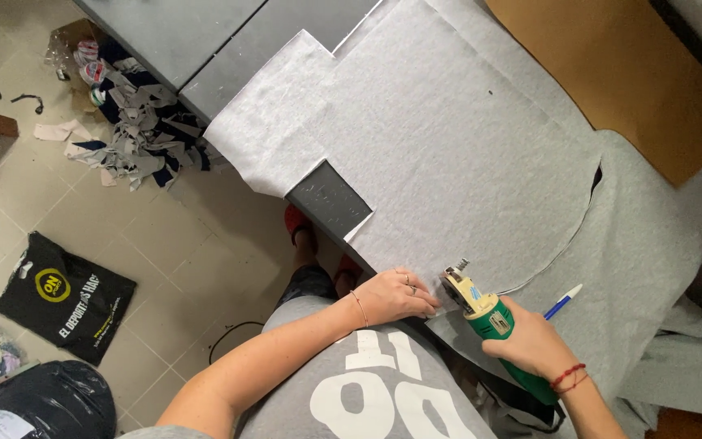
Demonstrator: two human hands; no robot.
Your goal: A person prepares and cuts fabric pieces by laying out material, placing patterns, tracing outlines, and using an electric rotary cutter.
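Nearest, at the counter's [331, 199] near edge: right hand [534, 345] wrapped tight around the green handle of an electric fabric cutter [485, 313], fingers closed on it, red cord bracelet at the wrist. Cutter's pale head pointing away along the near edge, resting on the grey fabric [448, 162] at the end of a curved cut line. Just left of it, left hand [396, 294] laid flat on the fabric, fingers together and pressing down, fingertips touching or almost touching the cutter's head, rings on two fingers, thin bracelet at the wrist. Just right of the right hand, a blue and white pen [562, 302] lying on the cloth. Further out, the grey fabric spread in layers over most of the counter, one stepped edge hanging over the left side and a bare dark corner of the counter showing through a notch. At the far right corner, a sheet of brown paper [619, 73] lying over the cloth. Off the counter, on the tiled floor [172, 268]: a black printed bag [62, 293] to the left, and further off a heap of grey and dark fabric scraps [140, 134] beside the counter's far left side.
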